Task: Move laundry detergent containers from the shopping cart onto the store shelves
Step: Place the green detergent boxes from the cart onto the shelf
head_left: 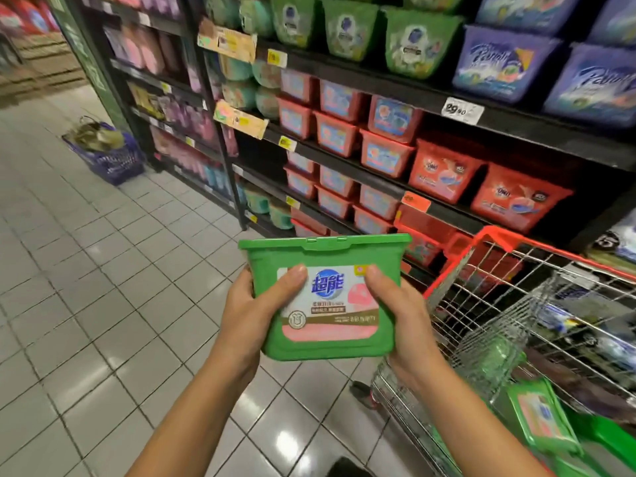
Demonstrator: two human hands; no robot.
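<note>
The left hand (254,304) and right hand (395,304) clamped the green detergent tub (327,297) from both sides above the floor, left of the cart (481,256), which should rise level toward matching green tubs (351,29) on the shelves (378,87).

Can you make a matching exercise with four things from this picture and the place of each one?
Things:
1. green box
2. blue basket
3. purple tubs
4. cart

Places:
A. on the top shelf, at the right
B. on the floor, by the end of the shelves
C. held in both hands
D. in the aisle, right of the hands

Pairs: 1-C, 2-B, 3-A, 4-D
</note>
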